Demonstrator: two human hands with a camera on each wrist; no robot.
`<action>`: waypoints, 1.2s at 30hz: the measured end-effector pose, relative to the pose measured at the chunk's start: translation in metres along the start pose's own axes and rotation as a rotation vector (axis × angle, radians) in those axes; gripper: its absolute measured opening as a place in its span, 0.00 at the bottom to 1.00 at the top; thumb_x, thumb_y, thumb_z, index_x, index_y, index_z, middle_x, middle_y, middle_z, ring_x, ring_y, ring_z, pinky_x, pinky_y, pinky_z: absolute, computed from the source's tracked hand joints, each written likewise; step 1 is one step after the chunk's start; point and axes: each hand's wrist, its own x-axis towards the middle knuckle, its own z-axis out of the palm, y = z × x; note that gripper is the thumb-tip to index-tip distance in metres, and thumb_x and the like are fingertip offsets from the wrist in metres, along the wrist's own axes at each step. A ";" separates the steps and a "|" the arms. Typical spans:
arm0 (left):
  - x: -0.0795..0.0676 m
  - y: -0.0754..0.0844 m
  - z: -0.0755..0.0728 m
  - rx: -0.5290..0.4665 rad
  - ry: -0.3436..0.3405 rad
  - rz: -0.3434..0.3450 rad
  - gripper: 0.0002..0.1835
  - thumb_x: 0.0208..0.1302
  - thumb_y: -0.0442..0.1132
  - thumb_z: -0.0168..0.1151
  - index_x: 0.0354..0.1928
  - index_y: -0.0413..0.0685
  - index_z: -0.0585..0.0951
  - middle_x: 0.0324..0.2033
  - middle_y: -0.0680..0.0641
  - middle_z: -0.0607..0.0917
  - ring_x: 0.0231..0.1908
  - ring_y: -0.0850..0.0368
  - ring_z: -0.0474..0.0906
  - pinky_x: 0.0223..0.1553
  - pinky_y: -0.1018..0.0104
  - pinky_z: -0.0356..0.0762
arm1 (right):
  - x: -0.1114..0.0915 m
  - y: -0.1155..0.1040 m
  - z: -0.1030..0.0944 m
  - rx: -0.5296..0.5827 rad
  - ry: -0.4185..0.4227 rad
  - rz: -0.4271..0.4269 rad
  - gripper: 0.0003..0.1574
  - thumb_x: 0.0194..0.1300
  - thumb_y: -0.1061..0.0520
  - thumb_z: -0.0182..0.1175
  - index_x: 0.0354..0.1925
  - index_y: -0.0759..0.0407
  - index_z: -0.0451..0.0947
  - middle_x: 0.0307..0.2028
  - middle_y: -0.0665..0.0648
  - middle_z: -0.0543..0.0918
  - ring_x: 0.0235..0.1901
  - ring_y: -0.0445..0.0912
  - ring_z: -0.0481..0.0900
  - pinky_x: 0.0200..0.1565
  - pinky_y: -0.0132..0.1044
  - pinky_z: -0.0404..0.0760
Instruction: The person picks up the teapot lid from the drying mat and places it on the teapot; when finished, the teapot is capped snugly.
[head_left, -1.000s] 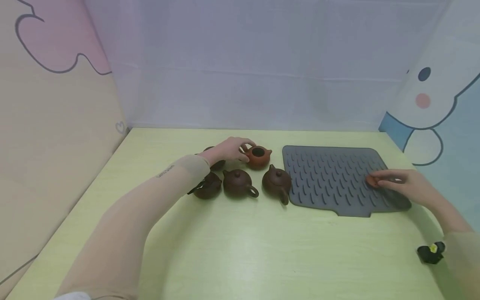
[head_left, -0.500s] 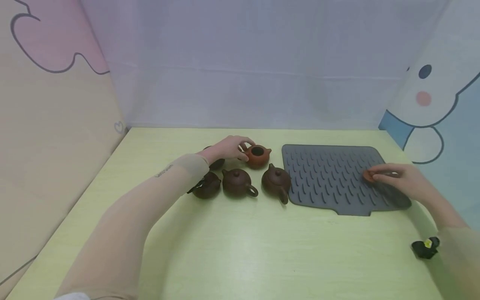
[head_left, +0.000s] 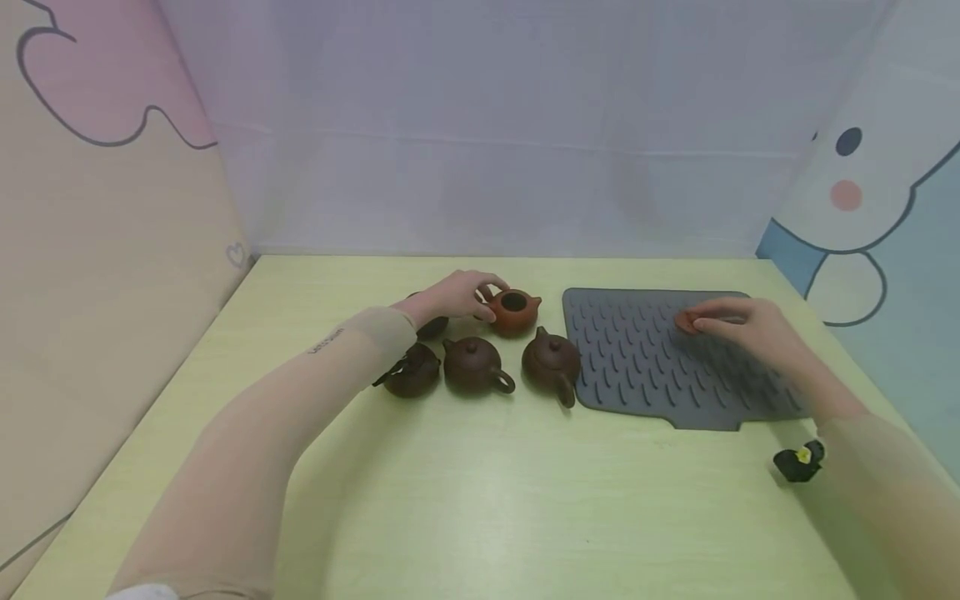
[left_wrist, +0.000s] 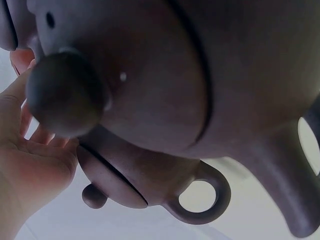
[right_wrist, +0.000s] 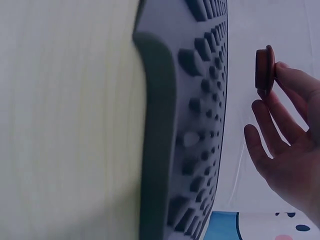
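In the head view my left hand (head_left: 453,296) pinches the handle side of a reddish-brown teapot (head_left: 514,313), whose top is uncovered and shows a dark round opening. Its spout points right. My right hand (head_left: 750,327) holds a small reddish teapot lid (head_left: 686,322) between thumb and fingers, over the grey mat. The right wrist view shows that lid (right_wrist: 264,69) edge-on, raised above the mat, with the other fingers spread below it. Dark brown lidded teapots fill the left wrist view, one teapot (left_wrist: 145,170) beyond a nearer one, partly covering my left hand (left_wrist: 35,160).
A grey ridged drying mat (head_left: 630,392) lies on the right of the pale table (head_left: 480,500). Just left of it stand dark teapots: one teapot (head_left: 551,360) at the mat's edge, a second teapot (head_left: 472,365) and a third teapot (head_left: 414,372); another is mostly behind my left wrist.
My right hand has carried the lid left and away from me, from the mat's right side toward its middle. My left hand stays at the reddish teapot.
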 end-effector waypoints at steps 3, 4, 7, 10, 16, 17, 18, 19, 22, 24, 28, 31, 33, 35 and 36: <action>0.000 -0.001 0.000 0.003 0.005 0.005 0.30 0.64 0.39 0.68 0.68 0.56 0.71 0.58 0.40 0.81 0.58 0.46 0.81 0.62 0.54 0.76 | 0.008 -0.011 0.006 0.030 -0.001 -0.004 0.35 0.68 0.37 0.59 0.61 0.59 0.77 0.63 0.67 0.77 0.67 0.62 0.68 0.65 0.66 0.65; 0.000 -0.001 0.000 0.004 0.006 0.006 0.30 0.64 0.39 0.68 0.68 0.56 0.71 0.58 0.40 0.81 0.57 0.46 0.81 0.62 0.54 0.76 | 0.011 -0.015 0.008 0.034 -0.002 -0.007 0.35 0.68 0.36 0.59 0.61 0.58 0.77 0.63 0.66 0.78 0.67 0.62 0.69 0.65 0.65 0.66; 0.000 -0.002 0.000 0.007 0.005 0.009 0.30 0.64 0.39 0.67 0.68 0.56 0.71 0.58 0.40 0.81 0.57 0.46 0.81 0.62 0.54 0.76 | 0.018 -0.028 0.015 0.062 -0.028 -0.014 0.34 0.68 0.36 0.59 0.61 0.57 0.77 0.63 0.65 0.77 0.68 0.61 0.69 0.66 0.65 0.65; -0.001 -0.002 -0.001 0.007 0.002 0.007 0.30 0.64 0.39 0.67 0.68 0.55 0.71 0.58 0.39 0.81 0.58 0.46 0.81 0.62 0.54 0.76 | 0.025 -0.042 0.022 0.085 -0.045 -0.042 0.32 0.68 0.38 0.60 0.61 0.56 0.78 0.63 0.64 0.78 0.67 0.59 0.70 0.65 0.64 0.67; -0.002 -0.001 -0.001 0.011 0.001 -0.004 0.31 0.64 0.39 0.67 0.68 0.55 0.70 0.58 0.40 0.81 0.57 0.46 0.81 0.62 0.54 0.75 | 0.043 -0.065 0.039 0.106 -0.063 -0.117 0.25 0.70 0.44 0.60 0.59 0.56 0.80 0.59 0.64 0.81 0.61 0.58 0.76 0.61 0.61 0.73; -0.001 -0.001 0.000 0.013 0.001 -0.004 0.31 0.64 0.39 0.67 0.68 0.55 0.71 0.58 0.40 0.81 0.57 0.46 0.81 0.62 0.54 0.76 | 0.047 -0.068 0.042 0.111 -0.069 -0.126 0.25 0.70 0.45 0.60 0.59 0.55 0.80 0.59 0.63 0.81 0.61 0.57 0.77 0.61 0.60 0.74; -0.001 -0.001 0.000 0.013 0.001 -0.005 0.31 0.64 0.39 0.67 0.68 0.55 0.71 0.58 0.40 0.81 0.57 0.46 0.81 0.62 0.53 0.76 | 0.050 -0.071 0.045 0.117 -0.072 -0.133 0.24 0.70 0.46 0.60 0.58 0.55 0.80 0.59 0.62 0.82 0.60 0.57 0.77 0.61 0.60 0.74; -0.001 -0.002 0.000 0.014 0.001 -0.003 0.31 0.64 0.39 0.67 0.69 0.55 0.70 0.58 0.40 0.82 0.57 0.46 0.81 0.62 0.53 0.76 | 0.053 -0.073 0.048 0.124 -0.079 -0.144 0.23 0.70 0.46 0.60 0.58 0.54 0.81 0.58 0.62 0.82 0.60 0.57 0.78 0.61 0.59 0.75; 0.000 -0.003 0.001 0.012 0.000 0.001 0.31 0.64 0.39 0.68 0.68 0.55 0.71 0.58 0.39 0.82 0.58 0.45 0.81 0.61 0.53 0.76 | 0.062 -0.082 0.058 0.148 -0.099 -0.185 0.21 0.70 0.48 0.61 0.57 0.53 0.82 0.57 0.61 0.83 0.59 0.56 0.79 0.60 0.58 0.76; 0.001 -0.004 0.001 0.010 0.000 0.002 0.31 0.64 0.39 0.68 0.68 0.55 0.71 0.58 0.39 0.82 0.58 0.45 0.81 0.61 0.54 0.77 | 0.066 -0.089 0.063 0.158 -0.116 -0.210 0.20 0.70 0.48 0.61 0.56 0.52 0.82 0.56 0.59 0.84 0.58 0.55 0.80 0.60 0.57 0.77; 0.001 -0.004 0.002 0.007 0.002 -0.004 0.31 0.64 0.39 0.68 0.68 0.55 0.71 0.58 0.40 0.82 0.58 0.45 0.81 0.61 0.54 0.76 | 0.073 -0.104 0.072 0.184 -0.147 -0.246 0.17 0.70 0.48 0.61 0.54 0.48 0.84 0.53 0.55 0.86 0.55 0.50 0.82 0.59 0.53 0.78; 0.002 -0.004 0.002 0.007 0.002 -0.007 0.31 0.63 0.39 0.68 0.68 0.56 0.71 0.58 0.40 0.82 0.58 0.45 0.81 0.62 0.54 0.76 | 0.078 -0.115 0.077 0.205 -0.163 -0.260 0.15 0.69 0.47 0.62 0.52 0.46 0.85 0.51 0.52 0.87 0.53 0.46 0.83 0.59 0.51 0.78; 0.002 -0.003 0.002 0.006 0.001 -0.005 0.31 0.63 0.39 0.68 0.68 0.56 0.71 0.58 0.40 0.82 0.58 0.45 0.81 0.62 0.54 0.76 | 0.082 -0.121 0.080 0.221 -0.172 -0.267 0.15 0.69 0.48 0.62 0.51 0.45 0.85 0.50 0.52 0.88 0.52 0.46 0.84 0.59 0.50 0.78; 0.002 -0.003 0.002 0.003 0.001 -0.005 0.31 0.63 0.39 0.68 0.68 0.56 0.71 0.58 0.40 0.82 0.58 0.45 0.81 0.62 0.54 0.76 | 0.086 -0.126 0.084 0.230 -0.178 -0.279 0.14 0.69 0.49 0.63 0.51 0.46 0.85 0.49 0.52 0.88 0.51 0.46 0.84 0.59 0.49 0.78; 0.002 -0.003 0.002 0.002 0.001 -0.005 0.31 0.63 0.39 0.68 0.68 0.56 0.72 0.57 0.40 0.82 0.58 0.45 0.81 0.61 0.54 0.76 | 0.088 -0.128 0.086 0.231 -0.180 -0.284 0.15 0.69 0.49 0.63 0.51 0.46 0.85 0.49 0.53 0.88 0.51 0.46 0.84 0.59 0.49 0.78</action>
